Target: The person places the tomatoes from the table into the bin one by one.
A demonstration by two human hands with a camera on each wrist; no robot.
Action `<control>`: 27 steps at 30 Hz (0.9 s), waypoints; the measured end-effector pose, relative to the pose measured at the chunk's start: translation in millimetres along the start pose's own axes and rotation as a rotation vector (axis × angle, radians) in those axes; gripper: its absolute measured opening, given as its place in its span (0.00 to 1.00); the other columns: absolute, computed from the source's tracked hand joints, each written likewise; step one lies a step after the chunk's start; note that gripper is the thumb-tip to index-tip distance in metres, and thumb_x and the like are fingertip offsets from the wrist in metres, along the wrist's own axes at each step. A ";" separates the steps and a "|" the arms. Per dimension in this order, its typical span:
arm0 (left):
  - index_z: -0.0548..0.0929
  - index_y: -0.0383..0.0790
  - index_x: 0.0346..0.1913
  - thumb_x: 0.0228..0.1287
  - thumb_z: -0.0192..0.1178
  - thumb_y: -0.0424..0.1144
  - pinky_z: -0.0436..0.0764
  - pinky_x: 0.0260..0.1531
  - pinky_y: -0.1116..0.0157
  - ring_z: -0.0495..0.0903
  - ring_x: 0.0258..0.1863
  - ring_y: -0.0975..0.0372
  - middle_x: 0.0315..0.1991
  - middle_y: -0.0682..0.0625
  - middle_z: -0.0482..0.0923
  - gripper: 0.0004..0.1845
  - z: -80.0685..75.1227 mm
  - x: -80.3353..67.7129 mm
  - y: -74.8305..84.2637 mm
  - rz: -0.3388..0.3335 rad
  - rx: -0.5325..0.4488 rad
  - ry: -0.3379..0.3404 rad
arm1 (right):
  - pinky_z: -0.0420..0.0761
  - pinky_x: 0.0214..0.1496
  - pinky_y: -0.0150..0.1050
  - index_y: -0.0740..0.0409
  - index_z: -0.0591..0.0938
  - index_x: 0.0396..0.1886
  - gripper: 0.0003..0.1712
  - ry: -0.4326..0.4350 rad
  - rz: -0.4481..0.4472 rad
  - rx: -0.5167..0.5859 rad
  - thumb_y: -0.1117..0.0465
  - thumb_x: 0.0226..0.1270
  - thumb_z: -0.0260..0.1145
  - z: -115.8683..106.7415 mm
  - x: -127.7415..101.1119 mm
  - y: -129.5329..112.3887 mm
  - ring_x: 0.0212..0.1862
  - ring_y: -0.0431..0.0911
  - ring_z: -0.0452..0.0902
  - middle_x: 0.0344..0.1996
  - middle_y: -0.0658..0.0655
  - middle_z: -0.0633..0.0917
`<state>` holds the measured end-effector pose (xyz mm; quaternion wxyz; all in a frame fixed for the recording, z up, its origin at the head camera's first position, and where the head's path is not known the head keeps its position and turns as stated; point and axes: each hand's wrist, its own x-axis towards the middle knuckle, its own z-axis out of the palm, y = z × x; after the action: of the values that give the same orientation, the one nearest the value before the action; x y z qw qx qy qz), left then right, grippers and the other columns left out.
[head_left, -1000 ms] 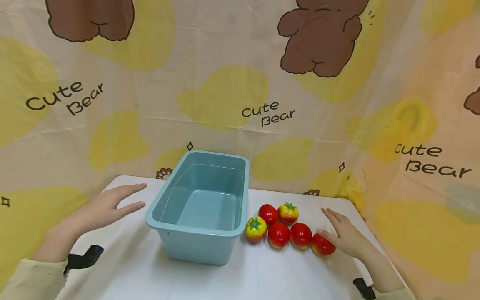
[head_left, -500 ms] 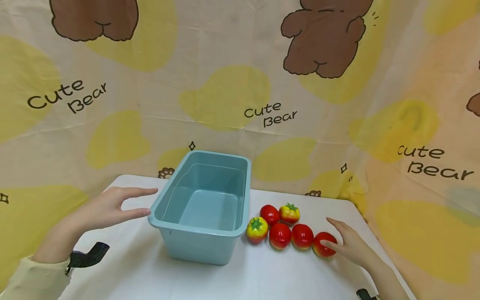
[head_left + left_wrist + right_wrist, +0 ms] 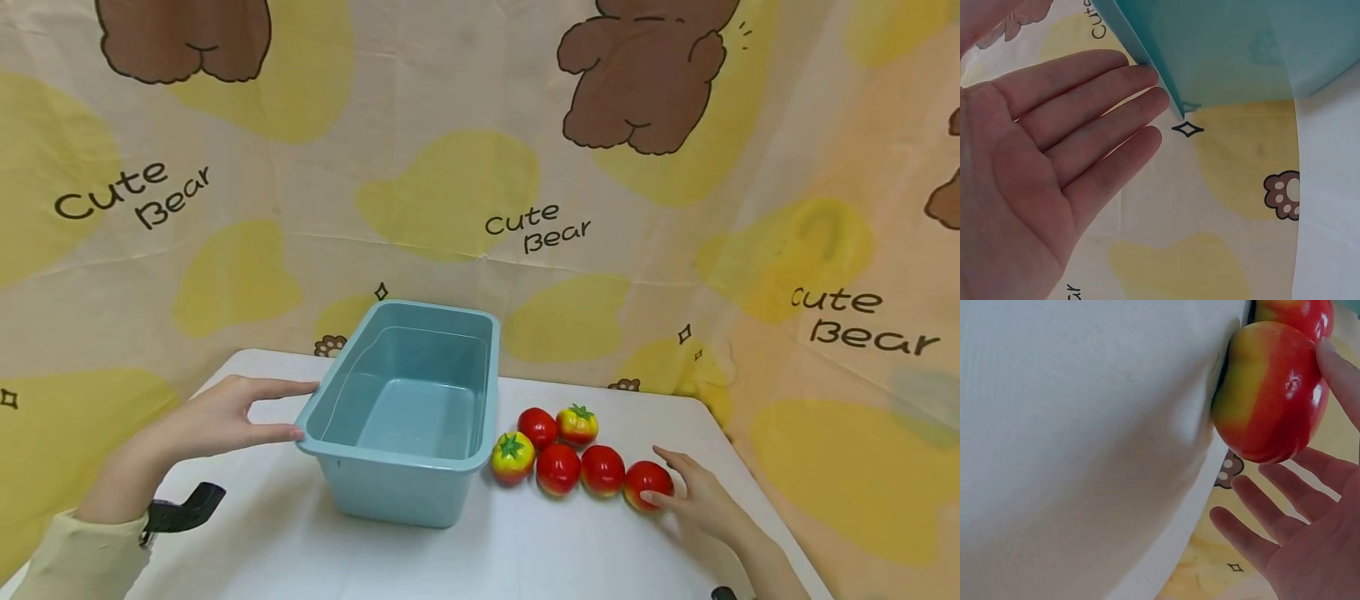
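Here, left hand (image 3: 221, 419): grip unclenched, fingertips at basin's (image 3: 393, 493) left rim.
Right hand (image 3: 703, 497): grip spread around end tomato (image 3: 647, 479), right of basin.

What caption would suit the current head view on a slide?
Left hand at the left side of a blue bin, right hand at the rightmost tomato of six on a white table.

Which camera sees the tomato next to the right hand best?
The right wrist view: the tomato appears biggest there, its red and yellow skin clear. The head view shows it smaller, with the right hand partly over it. The left wrist view doesn't show it.
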<state>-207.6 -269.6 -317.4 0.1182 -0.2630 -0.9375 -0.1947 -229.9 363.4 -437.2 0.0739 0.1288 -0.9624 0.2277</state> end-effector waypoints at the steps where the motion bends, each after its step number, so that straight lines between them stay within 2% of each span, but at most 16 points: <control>1: 0.79 0.51 0.59 0.53 0.66 0.59 0.80 0.44 0.64 0.79 0.53 0.64 0.54 0.60 0.80 0.30 0.5 -0.1 -0.4 -0.004 -0.005 0.000 | 0.74 0.51 0.66 0.64 0.70 0.64 0.47 -0.002 0.004 0.006 0.42 0.51 0.72 0.7 0.2 0.8 0.54 0.65 0.74 0.55 0.69 0.77; 8: 0.78 0.53 0.59 0.53 0.66 0.59 0.80 0.44 0.66 0.78 0.53 0.66 0.54 0.60 0.80 0.30 1.9 -0.8 -3.0 -0.010 -0.011 -0.007 | 0.78 0.50 0.62 0.64 0.68 0.65 0.46 -0.038 0.037 0.087 0.44 0.52 0.73 3.2 1.1 4.0 0.53 0.66 0.74 0.58 0.70 0.76; 12: 0.79 0.53 0.59 0.53 0.66 0.59 0.80 0.44 0.65 0.78 0.53 0.65 0.54 0.59 0.81 0.31 1.9 0.6 -3.2 -0.012 -0.018 -0.010 | 0.82 0.49 0.51 0.64 0.67 0.66 0.46 -0.077 0.093 0.138 0.44 0.53 0.72 5.3 1.8 5.9 0.55 0.63 0.74 0.61 0.68 0.74; 16: 0.79 0.53 0.59 0.53 0.66 0.59 0.80 0.43 0.66 0.78 0.53 0.67 0.54 0.59 0.81 0.31 1.8 1.8 -2.5 -0.016 -0.030 -0.016 | 0.84 0.46 0.41 0.63 0.67 0.67 0.47 -0.102 0.140 0.150 0.44 0.52 0.73 8.6 2.2 8.4 0.53 0.56 0.75 0.59 0.67 0.75; 27: 0.79 0.52 0.59 0.52 0.66 0.60 0.80 0.42 0.67 0.78 0.53 0.68 0.54 0.58 0.81 0.31 3.1 2.6 -2.8 -0.031 -0.052 -0.025 | 0.84 0.46 0.41 0.63 0.69 0.66 0.47 -0.095 0.150 0.166 0.46 0.50 0.75 11.2 2.0 7.9 0.51 0.55 0.77 0.56 0.67 0.77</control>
<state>-211.7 -269.3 -320.2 0.0966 -0.2539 -0.9376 -0.2173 -235.0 364.7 -450.0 -0.0001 0.0730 -0.9495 0.3052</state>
